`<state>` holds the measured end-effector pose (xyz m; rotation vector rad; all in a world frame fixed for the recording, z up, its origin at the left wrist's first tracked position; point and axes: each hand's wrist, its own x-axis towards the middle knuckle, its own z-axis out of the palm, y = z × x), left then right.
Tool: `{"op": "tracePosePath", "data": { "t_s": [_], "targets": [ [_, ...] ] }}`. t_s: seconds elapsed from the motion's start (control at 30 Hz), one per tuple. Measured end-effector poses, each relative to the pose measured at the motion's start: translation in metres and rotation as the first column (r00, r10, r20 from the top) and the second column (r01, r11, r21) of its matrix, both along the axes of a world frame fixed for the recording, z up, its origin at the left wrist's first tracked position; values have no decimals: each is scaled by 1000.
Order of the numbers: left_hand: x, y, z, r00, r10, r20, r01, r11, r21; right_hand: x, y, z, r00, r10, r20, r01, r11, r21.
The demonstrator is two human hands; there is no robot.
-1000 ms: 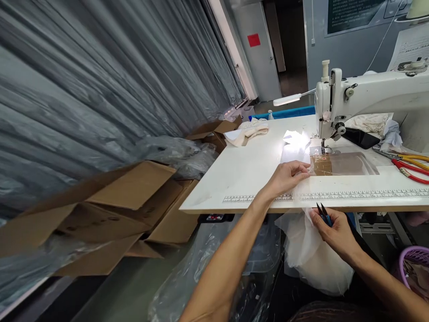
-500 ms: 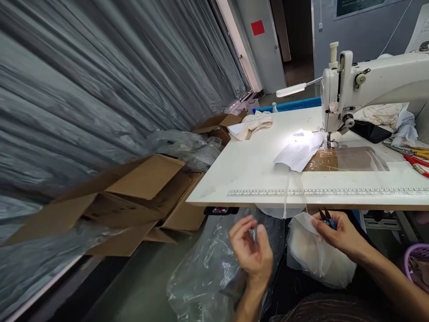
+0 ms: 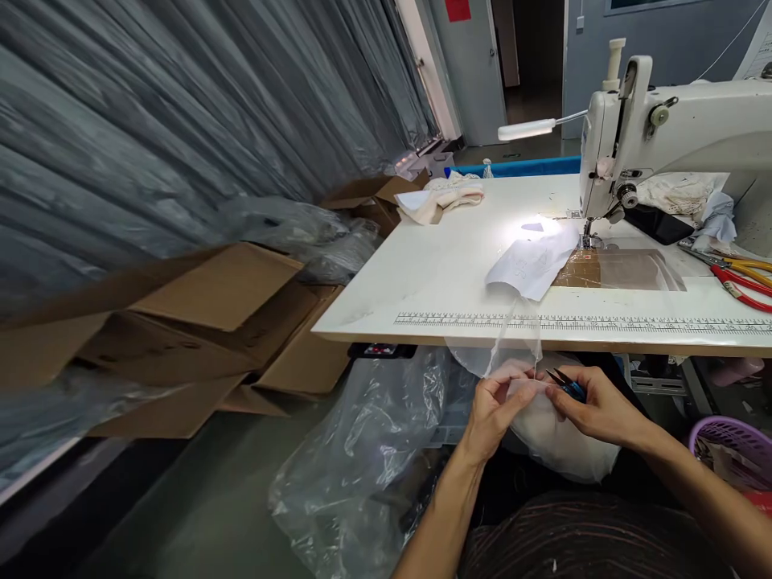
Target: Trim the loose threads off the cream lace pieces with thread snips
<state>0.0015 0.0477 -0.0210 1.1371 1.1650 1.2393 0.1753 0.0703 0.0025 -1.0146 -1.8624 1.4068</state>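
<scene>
Just below the table's front edge, my left hand (image 3: 499,406) pinches the edge of a sheer white fabric (image 3: 555,434). Close beside it, my right hand (image 3: 594,406) holds small thread snips (image 3: 570,388) with dark blades and a blue body, blades pointing left. Its fingertips also touch the fabric. The fabric bunches over my lap, and a thin strip of it runs up over the table edge to a white paper piece (image 3: 534,261). That paper lies beside the needle area of a white sewing machine (image 3: 627,153).
The white table (image 3: 374,289) has a printed ruler along its front. Red-handled pliers or scissors (image 3: 741,285) lie at the right. An open cardboard box (image 3: 223,289) and clear plastic (image 3: 362,450) are at the left. A purple basket (image 3: 727,434) stands lower right.
My left hand has moved right and closed on the fabric edge beside my right hand; before, it was raised and apart. My right hand still holds the snips. The view has tilted down slightly.
</scene>
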Motion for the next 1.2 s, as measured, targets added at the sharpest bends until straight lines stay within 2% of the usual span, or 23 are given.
{"op": "tracePosePath", "data": {
  "t_s": [0.07,0.2,0.33,0.5,0.63,0.83,0.97,1.2],
  "targets": [
    [-4,-5,1,999,45,26,-43,996,-79,-1,2,-2,999,-27,26,27,999,35],
    [-13,-11,6,999,46,-19,-49,976,-213,-4,10,-10,997,-66,49,63,996,62],
    [-15,-12,15,995,5,-100,-23,985,-172,-6,14,-18,995,10,100,-20,996,91],
    [-11,-11,24,990,-14,-143,-5,992,-130,-8,13,-17,991,74,114,-90,985,148],
    [-10,-12,24,990,-2,-138,-16,991,-134,-13,14,-17,996,70,55,-78,982,173],
    [-13,-15,19,998,-14,-60,2,979,-202,-14,11,-22,1000,-14,11,12,988,151],
    [-13,-17,19,999,-20,-33,12,973,-229,-10,1,-21,999,15,51,-22,990,140],
    [-10,-19,22,999,-25,-34,17,973,-231,-11,-3,-14,996,34,87,-51,979,198]
  ]
}}
